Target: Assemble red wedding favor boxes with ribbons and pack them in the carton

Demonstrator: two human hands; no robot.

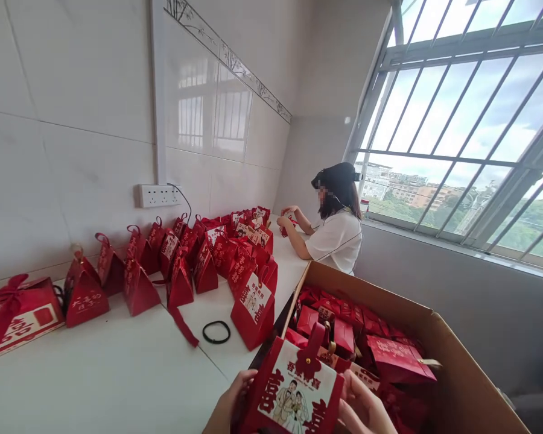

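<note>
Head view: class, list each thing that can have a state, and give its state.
Gift box: held, looks closed.
Left-hand grip: holding its left side.
Right-hand grip: holding its right side.
Cardboard box: open, red packages inside.
Front red box on table: standing, looks closed.
Black band: lying on table.
Window: barred; open or shut unclear.

Noted smooth printed card, faintly sheened, on the held gift box [294,392]; cloth-like finish on its loop handle [315,340], with a shiny, metal-looking stud [308,361]. Logged plain matt cardboard for the carton [461,355], satiny cloth for the bow [11,307]. Observed glossy, reflective tile on the wall [95,120], smooth low sheen on the tabletop [131,367], white plastic on the socket strip [160,196].
</note>
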